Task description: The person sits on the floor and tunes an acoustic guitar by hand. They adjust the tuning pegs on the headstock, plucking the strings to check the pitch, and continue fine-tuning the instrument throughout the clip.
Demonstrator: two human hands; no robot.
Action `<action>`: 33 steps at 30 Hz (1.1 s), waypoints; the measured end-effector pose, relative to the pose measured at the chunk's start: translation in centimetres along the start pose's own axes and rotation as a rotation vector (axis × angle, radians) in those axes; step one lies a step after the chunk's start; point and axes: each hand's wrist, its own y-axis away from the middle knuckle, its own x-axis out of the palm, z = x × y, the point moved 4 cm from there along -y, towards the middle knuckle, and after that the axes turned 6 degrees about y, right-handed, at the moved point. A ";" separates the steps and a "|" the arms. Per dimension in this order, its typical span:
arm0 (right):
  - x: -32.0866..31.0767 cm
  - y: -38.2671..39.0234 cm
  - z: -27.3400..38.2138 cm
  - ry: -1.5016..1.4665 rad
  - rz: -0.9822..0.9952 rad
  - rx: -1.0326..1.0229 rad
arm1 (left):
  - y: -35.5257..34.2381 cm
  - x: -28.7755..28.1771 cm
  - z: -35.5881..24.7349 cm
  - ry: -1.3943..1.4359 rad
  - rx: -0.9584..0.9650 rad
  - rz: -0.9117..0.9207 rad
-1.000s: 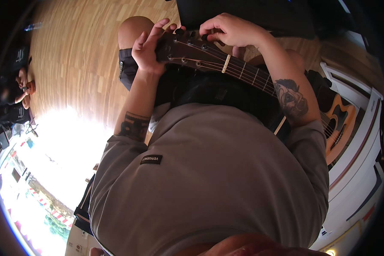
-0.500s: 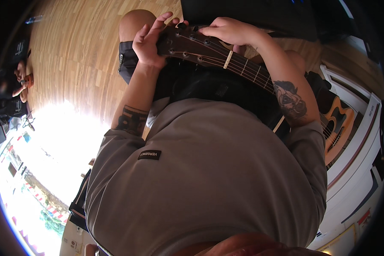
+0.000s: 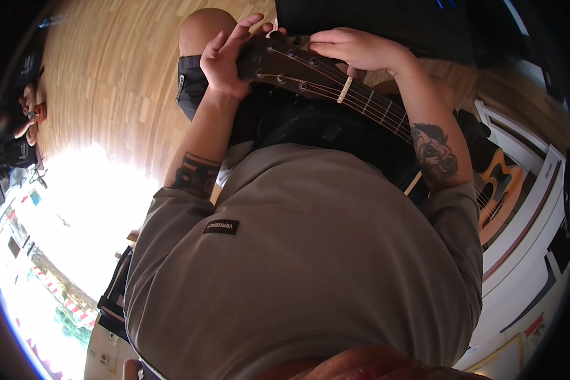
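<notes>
A guitar with a dark headstock (image 3: 278,63) lies across my lap, its neck (image 3: 383,114) running to the right past a pale nut (image 3: 344,90). My left hand (image 3: 225,66) holds the headstock's far left end; the thumb and forefinger stick up, while other fingers reach behind it near a black tuning peg (image 3: 275,35). Beyond the headstock's upper edge is my right hand (image 3: 358,50). Its fingers are straight and point left, with the tips just right of the pegs, and its thumb shows near the nut. The guitar's body is mostly hidden by my right arm.
A second guitar with a light wooden top (image 3: 503,183) stands at my right, beside a white ledge (image 3: 532,209). Dark covering (image 3: 373,19) is at the top. Another person (image 3: 19,126) with an orange-brown instrument sits at far left, across the wooden floor (image 3: 114,69).
The headstock and my left hand have shifted slightly right. My right hand has drawn right, and its fingertips have moved away from the tuning peg and straightened.
</notes>
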 end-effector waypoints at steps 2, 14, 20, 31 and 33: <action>-0.1 -0.3 0.4 0.154 -0.092 -0.227 | 0.0 0.0 0.0 0.019 -0.010 0.009; -0.8 1.5 4.1 0.749 -0.474 -0.551 | -0.1 -0.1 0.0 0.014 -0.007 0.060; -2.0 1.5 1.2 0.261 -0.336 -0.322 | -0.1 0.0 0.0 0.017 -0.017 0.039; -0.2 -1.8 -0.4 0.101 -0.114 -0.029 | -0.1 0.3 0.0 0.033 -0.024 0.001; -0.3 -1.3 0.5 0.105 -0.071 -0.002 | 0.1 0.2 -0.2 0.027 -0.020 -0.006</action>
